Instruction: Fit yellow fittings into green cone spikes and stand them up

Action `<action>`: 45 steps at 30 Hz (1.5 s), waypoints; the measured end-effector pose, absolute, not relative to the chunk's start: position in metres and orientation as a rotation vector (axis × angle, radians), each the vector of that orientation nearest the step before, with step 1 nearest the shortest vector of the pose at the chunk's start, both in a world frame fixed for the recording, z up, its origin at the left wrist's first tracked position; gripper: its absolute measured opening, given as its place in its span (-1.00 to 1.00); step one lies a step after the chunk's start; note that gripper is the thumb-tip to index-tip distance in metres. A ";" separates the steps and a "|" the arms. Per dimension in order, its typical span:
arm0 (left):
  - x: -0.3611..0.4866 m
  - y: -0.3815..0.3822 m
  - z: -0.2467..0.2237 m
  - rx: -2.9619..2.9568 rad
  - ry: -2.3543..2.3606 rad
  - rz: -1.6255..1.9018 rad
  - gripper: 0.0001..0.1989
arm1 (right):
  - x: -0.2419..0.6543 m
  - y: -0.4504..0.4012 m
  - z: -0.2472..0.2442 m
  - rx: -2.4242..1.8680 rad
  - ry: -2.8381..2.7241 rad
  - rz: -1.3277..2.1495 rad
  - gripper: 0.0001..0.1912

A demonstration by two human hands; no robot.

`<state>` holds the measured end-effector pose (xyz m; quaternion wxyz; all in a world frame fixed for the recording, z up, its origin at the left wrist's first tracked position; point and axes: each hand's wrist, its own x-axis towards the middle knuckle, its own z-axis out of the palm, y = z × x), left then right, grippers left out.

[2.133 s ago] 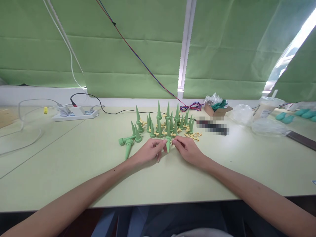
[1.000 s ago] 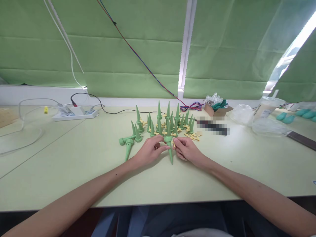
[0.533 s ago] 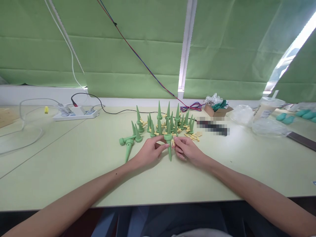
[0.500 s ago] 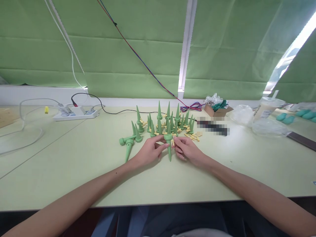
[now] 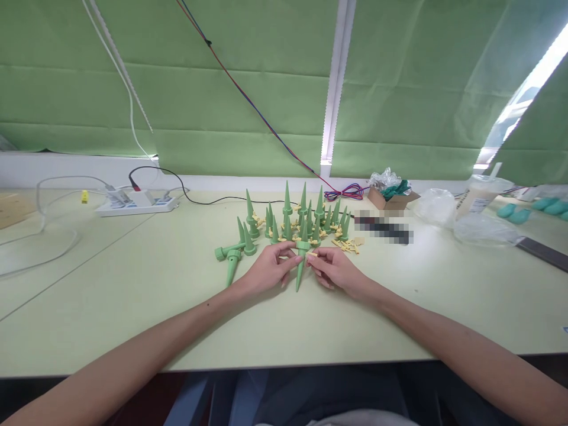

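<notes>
A green spike [image 5: 300,267] points down between my hands, its round cap at the top. My left hand [image 5: 274,264] grips it near the cap from the left side. In the fingertips of my right hand [image 5: 336,269] is a small yellow piece [image 5: 312,254], close against the spike's side. Several green spikes [image 5: 287,201] stand upright behind my hands, with yellow pieces among them. Two more spikes lie at the left, one [image 5: 231,267] pointing toward me. Loose yellow pieces [image 5: 348,245] are heaped at the right of the group.
A white power strip [image 5: 137,206] with cables lies at the back left. Toward the back right are a small cardboard box [image 5: 390,201], plastic bags [image 5: 435,206], a drink cup [image 5: 477,195] and teal objects [image 5: 513,213]. Red and blue wire [image 5: 346,193] is coiled by the wall.
The held spike's tip has swung a little to the left. The yellow piece in my right fingers has turned from upright to nearly level beside the spike.
</notes>
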<state>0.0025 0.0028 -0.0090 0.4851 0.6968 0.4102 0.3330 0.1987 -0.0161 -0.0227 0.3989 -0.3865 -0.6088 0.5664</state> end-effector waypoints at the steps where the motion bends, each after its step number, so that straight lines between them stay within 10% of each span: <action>1: 0.003 0.003 -0.009 1.696 1.001 0.811 -0.44 | 0.199 -0.016 -0.024 -0.977 -1.547 1.428 -0.59; 45: 0.000 0.003 -0.005 1.760 1.010 0.769 -0.48 | 0.207 -0.016 -0.023 -1.033 -2.109 0.502 -0.60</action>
